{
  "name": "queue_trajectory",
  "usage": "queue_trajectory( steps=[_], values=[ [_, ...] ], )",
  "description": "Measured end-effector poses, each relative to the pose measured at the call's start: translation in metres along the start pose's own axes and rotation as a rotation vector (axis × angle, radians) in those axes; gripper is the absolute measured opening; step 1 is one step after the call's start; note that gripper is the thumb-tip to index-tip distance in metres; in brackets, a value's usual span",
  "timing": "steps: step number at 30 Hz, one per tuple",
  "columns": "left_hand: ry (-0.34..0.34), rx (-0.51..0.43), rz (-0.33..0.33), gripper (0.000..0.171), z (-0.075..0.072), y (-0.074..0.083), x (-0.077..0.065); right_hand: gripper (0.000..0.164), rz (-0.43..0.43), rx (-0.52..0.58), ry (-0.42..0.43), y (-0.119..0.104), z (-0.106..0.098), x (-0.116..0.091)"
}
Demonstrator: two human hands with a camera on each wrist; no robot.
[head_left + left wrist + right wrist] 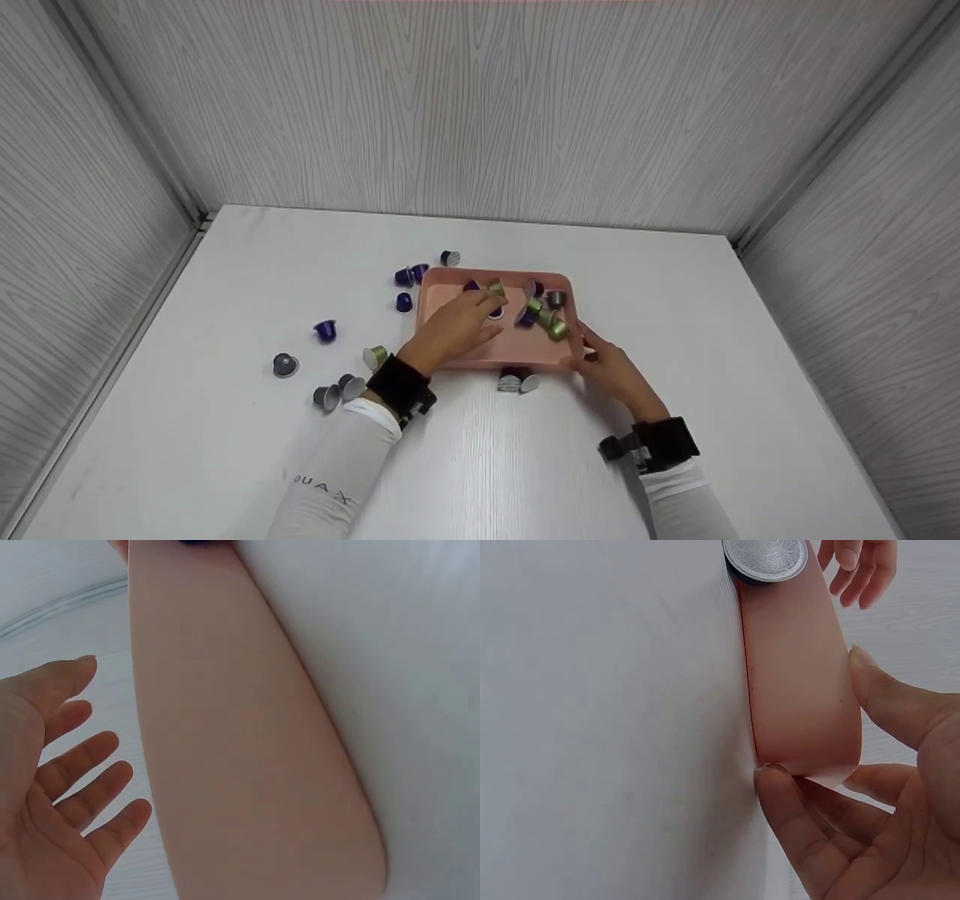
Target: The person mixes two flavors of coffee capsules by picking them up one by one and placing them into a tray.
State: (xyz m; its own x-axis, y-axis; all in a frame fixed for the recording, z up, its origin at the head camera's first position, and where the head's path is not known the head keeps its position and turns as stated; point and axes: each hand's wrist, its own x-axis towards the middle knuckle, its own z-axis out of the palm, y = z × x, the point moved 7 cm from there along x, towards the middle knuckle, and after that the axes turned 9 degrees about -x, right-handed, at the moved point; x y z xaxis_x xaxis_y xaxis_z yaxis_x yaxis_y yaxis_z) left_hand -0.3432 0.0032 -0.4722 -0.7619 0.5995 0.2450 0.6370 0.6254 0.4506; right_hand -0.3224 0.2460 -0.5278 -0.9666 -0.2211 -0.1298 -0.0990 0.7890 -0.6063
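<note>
A pink tray (517,349) lies on the table with several coffee capsules in it, green ones (558,329), purple ones (526,318) and a grey one (556,299). My left hand (454,324) reaches over the tray's left side, close above a purple capsule (496,312). Its fingers are spread and relaxed in the left wrist view, and nothing shows between them. At the tray's near right corner, my right hand (885,802) grips the tray (802,690), thumb at the upper rim and a fingertip down by its bottom edge.
Two capsules (529,382) lie against the tray's near side. Purple capsules (404,302) sit left of it, with a dark one (450,258) behind. Farther left are another purple capsule (325,331) and several grey ones (285,364). A green capsule (374,357) lies beside my left wrist.
</note>
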Motion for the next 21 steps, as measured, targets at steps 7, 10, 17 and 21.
queue_trajectory(
  steps=[7, 10, 17, 21],
  values=[
    [-0.027, 0.052, 0.109, 0.064, 0.009, 0.015, -0.012, 0.077, -0.012, 0.012, -0.007, 0.0, 0.001, -0.001],
    [-0.056, 0.115, 0.144, 0.069, 0.015, 0.023, -0.016, 0.077, -0.015, 0.013, -0.007, 0.0, 0.001, -0.001],
    [-0.153, 0.23, 0.215, 0.07, 0.03, 0.04, -0.023, 0.075, -0.011, -0.013, 0.008, 0.0, 0.0, 0.0],
    [-0.22, 0.244, 0.218, 0.07, 0.037, 0.046, -0.028, 0.074, -0.029, -0.011, 0.015, -0.001, 0.0, 0.0]
  ],
)
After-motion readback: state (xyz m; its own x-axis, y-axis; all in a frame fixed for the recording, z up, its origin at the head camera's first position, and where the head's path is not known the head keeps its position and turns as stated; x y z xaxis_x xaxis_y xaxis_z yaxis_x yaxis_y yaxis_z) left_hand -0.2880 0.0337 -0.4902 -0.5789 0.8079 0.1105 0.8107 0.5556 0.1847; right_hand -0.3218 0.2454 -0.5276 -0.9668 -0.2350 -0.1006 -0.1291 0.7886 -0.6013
